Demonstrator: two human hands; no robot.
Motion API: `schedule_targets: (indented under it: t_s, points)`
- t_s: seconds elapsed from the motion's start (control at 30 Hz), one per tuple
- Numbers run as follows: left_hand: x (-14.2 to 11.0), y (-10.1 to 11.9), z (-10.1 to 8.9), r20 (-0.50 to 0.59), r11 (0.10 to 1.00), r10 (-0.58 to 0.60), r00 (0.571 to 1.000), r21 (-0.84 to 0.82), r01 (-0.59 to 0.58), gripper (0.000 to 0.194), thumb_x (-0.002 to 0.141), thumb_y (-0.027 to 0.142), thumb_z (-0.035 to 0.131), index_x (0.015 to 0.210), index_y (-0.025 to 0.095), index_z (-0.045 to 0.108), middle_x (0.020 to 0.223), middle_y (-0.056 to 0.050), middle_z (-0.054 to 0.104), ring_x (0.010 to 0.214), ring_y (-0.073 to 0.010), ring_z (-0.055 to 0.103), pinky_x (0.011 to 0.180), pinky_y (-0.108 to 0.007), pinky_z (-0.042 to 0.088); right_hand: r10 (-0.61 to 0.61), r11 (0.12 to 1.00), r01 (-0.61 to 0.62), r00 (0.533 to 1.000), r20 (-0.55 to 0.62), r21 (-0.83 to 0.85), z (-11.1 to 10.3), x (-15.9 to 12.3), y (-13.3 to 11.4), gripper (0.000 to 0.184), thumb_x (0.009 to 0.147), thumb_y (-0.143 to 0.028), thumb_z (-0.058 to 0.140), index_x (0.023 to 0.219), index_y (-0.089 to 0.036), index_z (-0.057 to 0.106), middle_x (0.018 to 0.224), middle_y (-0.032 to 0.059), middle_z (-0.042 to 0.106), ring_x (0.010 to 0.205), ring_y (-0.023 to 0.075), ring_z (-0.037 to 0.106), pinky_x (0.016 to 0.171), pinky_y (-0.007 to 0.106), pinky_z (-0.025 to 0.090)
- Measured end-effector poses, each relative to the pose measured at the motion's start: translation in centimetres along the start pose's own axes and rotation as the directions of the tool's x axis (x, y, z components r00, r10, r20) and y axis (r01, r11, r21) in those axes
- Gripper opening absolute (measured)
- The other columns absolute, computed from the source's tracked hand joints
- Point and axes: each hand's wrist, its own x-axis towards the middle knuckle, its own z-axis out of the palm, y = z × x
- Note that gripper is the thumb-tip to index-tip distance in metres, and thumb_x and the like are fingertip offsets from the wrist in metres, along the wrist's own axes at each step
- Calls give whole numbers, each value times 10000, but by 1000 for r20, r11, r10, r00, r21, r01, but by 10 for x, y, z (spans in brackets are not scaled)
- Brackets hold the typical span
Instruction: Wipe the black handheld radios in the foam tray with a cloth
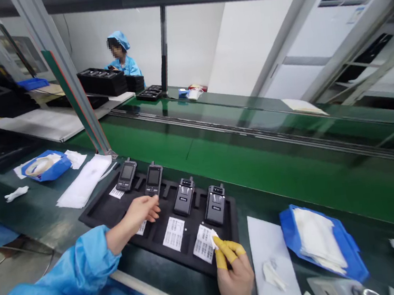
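A black foam tray [107, 208] holds several handheld radios. Two lie screen side up, including the second radio [153, 179]; two others, such as the rightmost radio [215, 205], show their backs. My left hand [141, 216] is bare and loosely curled, fingers apart, its fingertips at the lower end of the second radio. Whether they touch it is unclear. Printed white label sheets lie by the radios, among them the right label sheet [203, 243]. Yellow finger cots cover fingers of my right hand [235, 269], which pinches a small white wipe [214, 238] over that sheet's edge.
To the right are a white sheet [265, 235] with a crumpled wipe and a blue bin [356, 259] of white cloths. A metal post [67, 82] rises beyond the tray. Behind runs a green conveyor [227, 158]. A co-worker [125, 65] in blue sits across it.
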Motion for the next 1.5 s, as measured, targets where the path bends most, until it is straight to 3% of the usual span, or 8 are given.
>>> schedule_targets:
  t_s: [0.07,0.17,0.33,0.5,0.67,0.9,1.2,1.5]
  points:
    - [-12,-4,22,24,991,97,995,91,-99,294,653,201,803,877,151,619,853,-33,595,895,-229,610,701,-263,492,-49,998,49,999,-3,-31,2,-1,0,227,867,-264,515,950,-178,709,855,70,635,753,150,598,677,283,502]
    - [-24,-11,56,11,958,237,972,165,-235,685,397,141,902,1009,204,603,1017,-81,570,1111,-337,532,783,-265,464,-111,991,108,993,-28,-81,4,-2,-1,230,877,-268,510,944,-174,709,859,77,631,745,154,596,668,283,492]
    - [-25,-17,80,-16,943,277,961,195,-269,965,340,96,896,1226,205,527,1050,-120,529,1233,-422,425,903,-303,409,-180,977,167,980,-85,-134,1,-1,-6,191,875,-210,528,941,-163,701,860,74,619,735,144,586,670,271,474]
    - [-14,-13,72,26,988,149,989,46,-150,746,487,72,827,1162,212,541,887,-33,583,1025,-271,591,805,-234,432,-226,966,216,972,-56,-144,-3,4,-10,177,872,-170,522,950,-151,680,859,71,600,751,136,583,663,262,493]
    - [-2,-2,80,220,970,-103,970,-192,147,166,775,248,647,861,119,585,709,-48,622,552,-131,571,576,-227,463,-199,975,193,978,-54,-110,-3,4,-9,192,862,-139,525,975,-162,678,864,68,604,755,135,591,667,271,507]
    - [4,-10,90,399,787,-230,888,-461,410,364,922,423,408,776,121,549,716,-103,630,564,-141,585,531,-245,496,-186,978,178,980,-70,-107,-1,0,-5,200,853,-150,539,986,-171,688,876,69,609,755,139,595,682,275,504]
    - [-2,-23,77,254,771,-265,930,-523,362,339,938,351,486,923,24,577,765,-168,644,674,-185,658,632,-258,536,-125,990,121,991,-56,-71,-2,-2,-5,214,851,-159,539,997,-195,690,874,62,615,777,142,601,693,283,514]
    - [12,-27,72,24,938,-151,988,-312,151,161,924,258,546,989,114,579,780,5,610,567,-76,574,524,-209,502,-12,1000,11,997,-78,-18,-10,5,-4,225,851,-167,531,996,-200,699,867,58,614,799,146,603,716,300,528]
